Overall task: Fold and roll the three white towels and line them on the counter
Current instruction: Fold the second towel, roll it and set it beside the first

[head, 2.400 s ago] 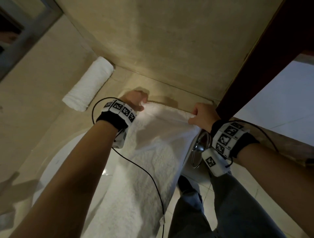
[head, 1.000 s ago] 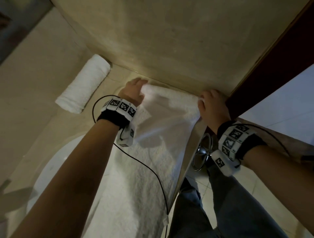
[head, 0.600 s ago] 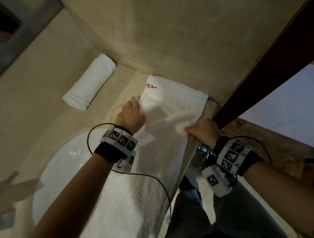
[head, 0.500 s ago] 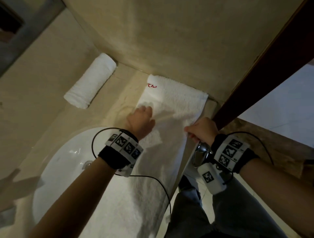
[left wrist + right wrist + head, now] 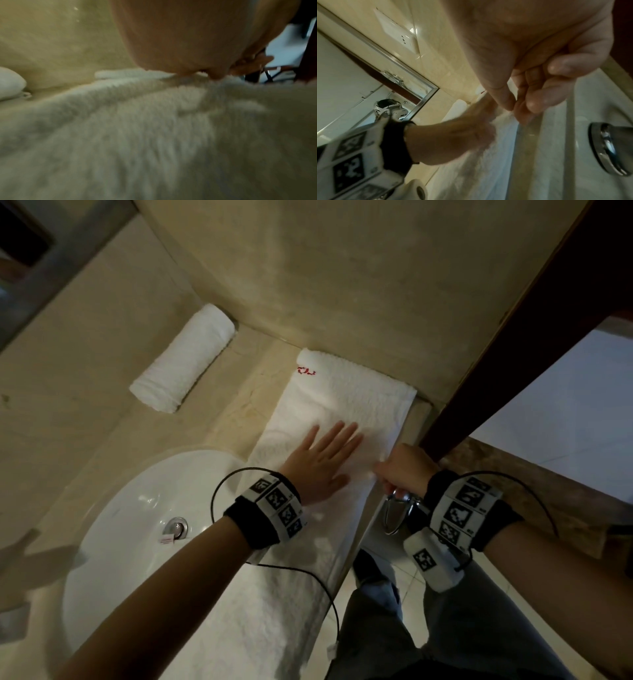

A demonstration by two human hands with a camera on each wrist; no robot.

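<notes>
One towel rolled, a second laid out for folding.
The long towel [image 5: 335, 412] overhangs the table [image 5: 85, 412] edge; left hand [image 5: 320, 460] presses it flat, grip wide, while right hand [image 5: 406, 465] pinches its edge. The overhang's weight could likely drag it off, away from the rolled towel [image 5: 183, 359].

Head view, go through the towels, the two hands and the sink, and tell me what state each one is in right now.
Rolled towel: rolled up, lying apart on the counter.
Flat towel: folded lengthwise, spread out flat, not rolled.
Left hand: fingers straight, pressing the flat towel.
Right hand: pinching the flat towel's edge.
Sink: basin dry-looking, drain visible.
</notes>
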